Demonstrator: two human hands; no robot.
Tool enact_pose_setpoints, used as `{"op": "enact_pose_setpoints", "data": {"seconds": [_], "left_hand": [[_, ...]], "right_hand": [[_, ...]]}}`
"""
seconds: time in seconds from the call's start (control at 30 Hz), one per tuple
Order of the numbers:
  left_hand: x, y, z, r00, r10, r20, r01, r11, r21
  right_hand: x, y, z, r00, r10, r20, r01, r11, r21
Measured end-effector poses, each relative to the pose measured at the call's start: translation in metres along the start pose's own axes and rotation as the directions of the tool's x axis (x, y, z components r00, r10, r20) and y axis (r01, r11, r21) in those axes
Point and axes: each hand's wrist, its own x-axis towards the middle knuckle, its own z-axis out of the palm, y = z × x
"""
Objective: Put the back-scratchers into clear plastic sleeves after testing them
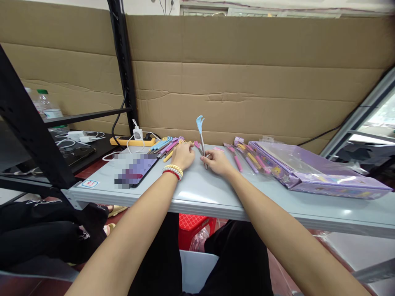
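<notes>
Mid-frame, the R hand (216, 161) has its fingers clamped on the lower shaft of a blue-headed stick (201, 139), held near upright over the tabletop (200, 181). Gripping it low prob. leaves the head free & in plain view. The L hand (184, 155), just L of centre, is palm-down w/ fingers curled by the near end of a bunch of coloured sticks (166, 144); can't tell if they're closed on anything, b/c the back of the hand hides them. The bunch lies fanned, heads mostly at the far side, likely so each can be got at singly.

R of centre, sticks in clear wrap (256, 158) lie next to an open lilac box (333, 187), apart from the bunch, maybe so the 2 lots don't mix. The box lies flat w/ clear plastic in it. A phone (144, 168) rests L of the L hand, approx. within reach; the yellow power strip (135, 142) sits behind it, prob. out of the way.
</notes>
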Motion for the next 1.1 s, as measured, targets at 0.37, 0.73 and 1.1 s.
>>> {"op": "enact_pose_setpoints", "data": {"seconds": [0.37, 0.73, 1.1], "left_hand": [[-0.001, -0.017, -0.006, 0.949, -0.312, -0.05, 0.298, 0.828, 0.475], [0.001, -0.018, -0.004, 0.932, -0.362, 0.01, 0.314, 0.821, 0.477], [0.0, -0.015, -0.007, 0.913, -0.407, 0.017, 0.359, 0.824, 0.438]], "right_hand": [[-0.001, -0.001, -0.009, 0.995, 0.026, -0.096, -0.033, 0.997, -0.071], [0.001, 0.006, -0.01, 0.991, 0.047, -0.124, -0.056, 0.996, -0.07], [0.001, 0.006, -0.011, 0.992, 0.047, -0.12, -0.057, 0.995, -0.08]]}}
